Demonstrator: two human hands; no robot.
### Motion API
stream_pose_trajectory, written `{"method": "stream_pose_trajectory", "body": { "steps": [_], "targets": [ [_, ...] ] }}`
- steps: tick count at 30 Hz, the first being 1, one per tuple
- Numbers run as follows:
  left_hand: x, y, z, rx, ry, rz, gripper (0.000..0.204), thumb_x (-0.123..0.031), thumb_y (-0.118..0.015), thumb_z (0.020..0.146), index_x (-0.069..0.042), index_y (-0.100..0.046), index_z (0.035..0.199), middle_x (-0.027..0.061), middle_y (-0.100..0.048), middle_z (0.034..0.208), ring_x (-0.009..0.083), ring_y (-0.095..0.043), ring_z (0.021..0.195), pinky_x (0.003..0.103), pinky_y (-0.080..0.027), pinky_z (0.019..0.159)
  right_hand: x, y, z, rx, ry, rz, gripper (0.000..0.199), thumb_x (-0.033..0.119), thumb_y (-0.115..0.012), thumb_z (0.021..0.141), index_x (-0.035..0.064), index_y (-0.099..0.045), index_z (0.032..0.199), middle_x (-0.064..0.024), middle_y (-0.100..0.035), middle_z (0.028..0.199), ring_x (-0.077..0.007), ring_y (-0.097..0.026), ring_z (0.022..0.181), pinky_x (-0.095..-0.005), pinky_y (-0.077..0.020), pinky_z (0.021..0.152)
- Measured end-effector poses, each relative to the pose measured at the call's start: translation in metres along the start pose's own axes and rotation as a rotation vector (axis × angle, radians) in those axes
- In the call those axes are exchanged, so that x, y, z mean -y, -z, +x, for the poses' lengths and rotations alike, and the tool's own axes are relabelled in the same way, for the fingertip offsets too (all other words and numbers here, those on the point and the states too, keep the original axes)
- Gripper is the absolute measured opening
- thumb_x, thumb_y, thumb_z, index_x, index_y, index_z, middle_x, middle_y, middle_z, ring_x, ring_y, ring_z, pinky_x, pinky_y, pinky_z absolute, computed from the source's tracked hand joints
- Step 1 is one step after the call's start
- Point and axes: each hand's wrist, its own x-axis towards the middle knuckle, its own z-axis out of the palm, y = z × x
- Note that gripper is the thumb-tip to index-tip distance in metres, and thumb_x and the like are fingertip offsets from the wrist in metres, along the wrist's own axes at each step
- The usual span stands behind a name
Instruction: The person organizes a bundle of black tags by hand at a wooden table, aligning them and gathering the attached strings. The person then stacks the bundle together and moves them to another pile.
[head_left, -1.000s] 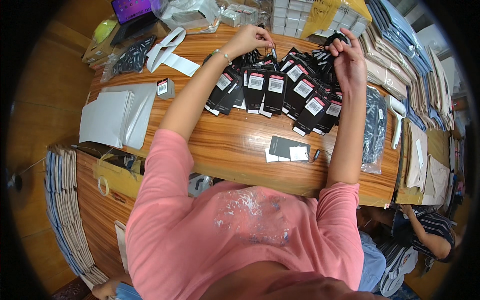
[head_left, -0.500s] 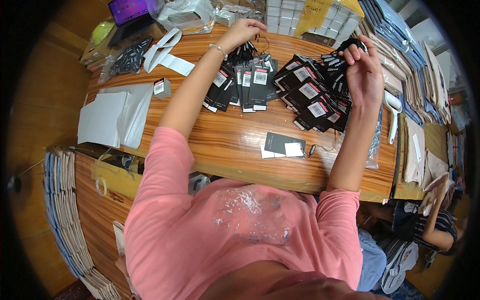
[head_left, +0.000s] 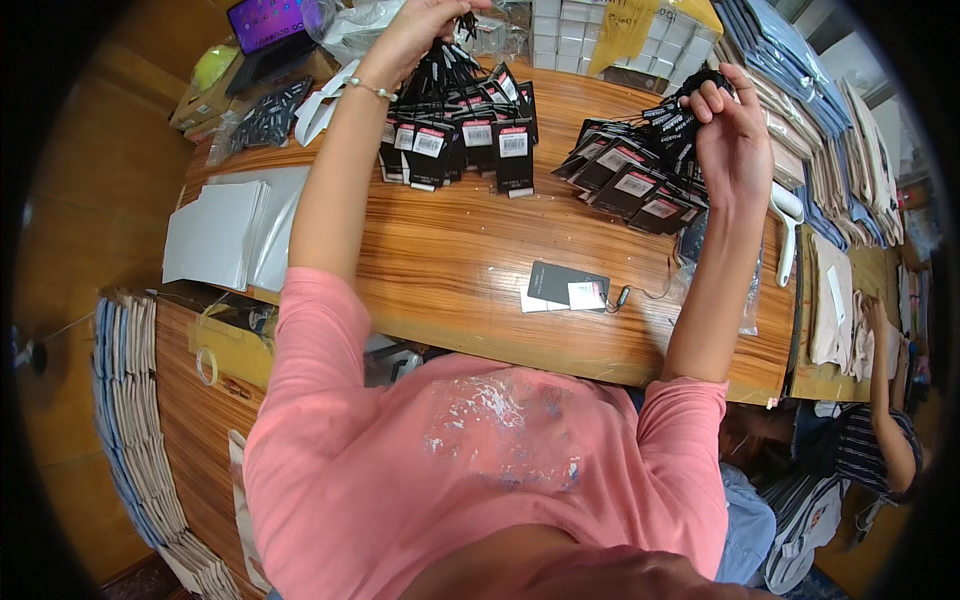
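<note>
Your left hand [head_left: 412, 38] has moved toward eleven o'clock, grip pinched on cords of black tags [head_left: 460, 140] at twelve; your right hand [head_left: 735, 140], fingers curled, grips another tag bunch [head_left: 635, 182] near one, over the desk [head_left: 430, 270].

- From my remote view I see the left bunch of tags [head_left: 428, 145]: black cards hanging downward, with white-and-red stickers, their black cords gathered above.
- The right bunch of tags [head_left: 635, 185] looks similar, tilted and overlapping, cords gathered at its upper right.
- A gap separates both.
</note>
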Motion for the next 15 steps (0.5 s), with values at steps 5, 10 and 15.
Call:
{"method": "stream_pose_trajectory", "body": {
  "steps": [5,10,15],
  "targets": [
    [-0.014,0.002,0.000,0.035,-0.004,-0.043,0.021,-0.011,-0.044,0.085,-0.001,-0.060,0.095,-0.0076,-0.039,0.058,0.0030,-0.029,0.050,0.018,-0.026,0.047,0.000,-0.010,0.003,0.049,0.011,-0.006,0.022,-0.001,-0.040,0.082,-0.0014,-0.041,0.104,-0.0058,-0.040,0.071,-0.0156,-0.038,0.067,-0.0324,-0.0357,0.077],
    [-0.023,-0.008,-0.009,-0.045,-0.019,-0.055,0.020,-0.012,-0.046,0.085,-0.002,-0.061,0.092,-0.0074,-0.040,0.059,0.0032,-0.030,0.051,0.018,-0.026,0.048,0.002,-0.035,0.011,0.125,-0.010,-0.078,0.025,0.000,-0.043,0.081,-0.0016,-0.041,0.106,-0.0044,-0.038,0.072,-0.0142,-0.038,0.068,-0.0311,-0.0357,0.080],
    [-0.013,-0.017,-0.005,-0.069,-0.102,-0.143,0.022,-0.021,-0.045,0.088,-0.006,-0.058,0.078,-0.0062,-0.038,0.060,0.0037,-0.033,0.053,0.017,-0.028,0.049,-0.010,-0.063,0.008,0.097,-0.017,-0.088,0.023,0.002,-0.041,0.083,-0.0012,-0.041,0.105,-0.0052,-0.040,0.072,-0.0148,-0.040,0.068,-0.0313,-0.0367,0.079]
  ]
}}
